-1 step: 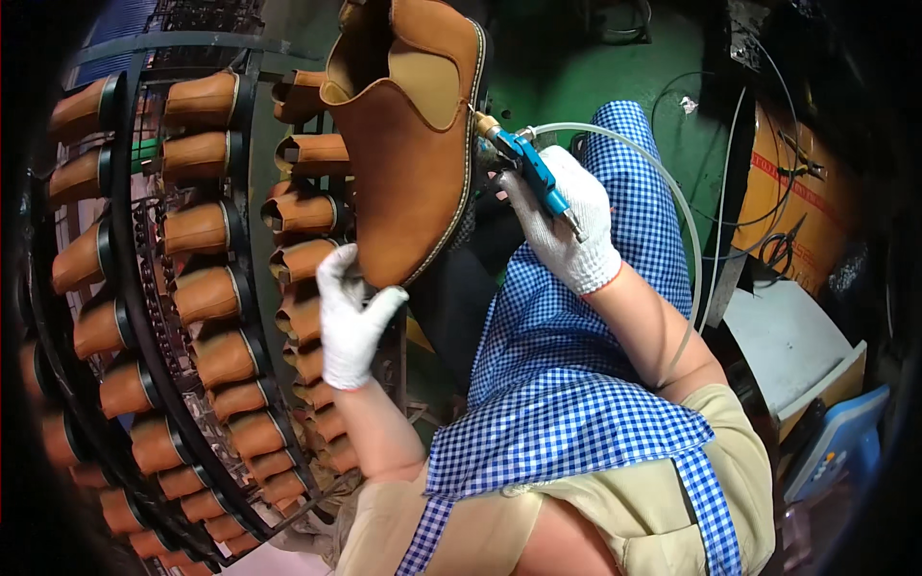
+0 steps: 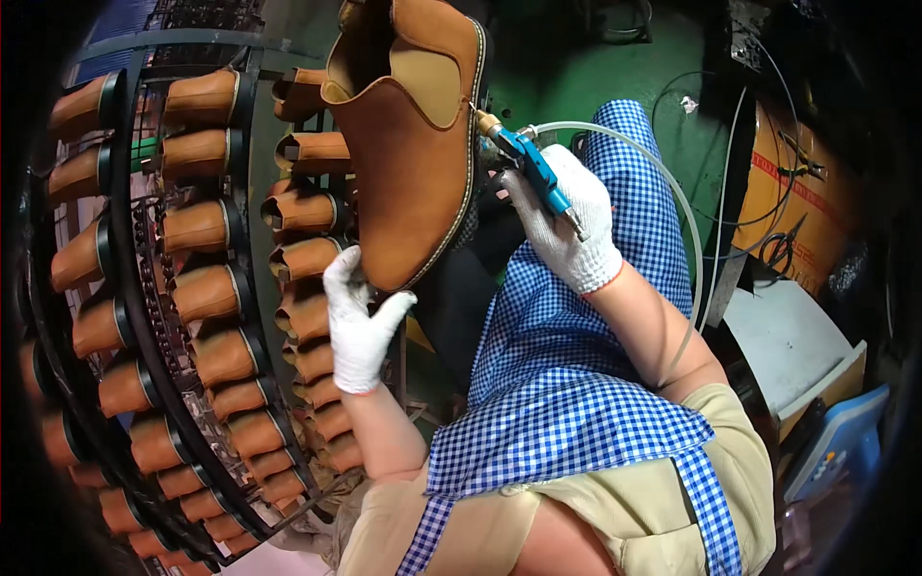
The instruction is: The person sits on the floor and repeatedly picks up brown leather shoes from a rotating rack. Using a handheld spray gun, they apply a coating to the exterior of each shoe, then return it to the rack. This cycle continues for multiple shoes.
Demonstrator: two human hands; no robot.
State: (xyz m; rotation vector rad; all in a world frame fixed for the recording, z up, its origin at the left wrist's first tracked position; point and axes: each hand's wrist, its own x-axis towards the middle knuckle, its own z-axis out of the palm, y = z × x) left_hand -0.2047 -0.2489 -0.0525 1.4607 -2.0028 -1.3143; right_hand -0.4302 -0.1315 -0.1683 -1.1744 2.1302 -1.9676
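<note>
A brown ankle boot [image 2: 413, 173] with a beige side panel, pale welt stitching and a dark sole stands out in the upper middle, toe toward me. My left hand [image 2: 360, 336], in a white knit glove, cups the toe, fingers at its left side and thumb under the tip. What its fingertips touch behind the leather is partly hidden. In my gloved right hand [image 2: 571, 216] is a blue air-gun-like applicator [image 2: 530, 165] with a brass nozzle. Its thin tip meets the boot's edge beside the panel. A clear hose [image 2: 653, 158] arcs from the tool past my right forearm.
To the left, a dark metal rack [image 2: 134, 240] carries rows of similar brown boots [image 2: 206, 293]. At right lie an orange-brown cardboard box [image 2: 783, 202], black scissors [image 2: 783, 245], pliers [image 2: 807, 171] and a blue plastic device [image 2: 836, 446]. A blue checked apron [image 2: 576, 403] covers my lap.
My left hand has shifted slightly right at the toe, and the boot's toe has moved a little with it. My right hand and the applicator stay almost where they were.
</note>
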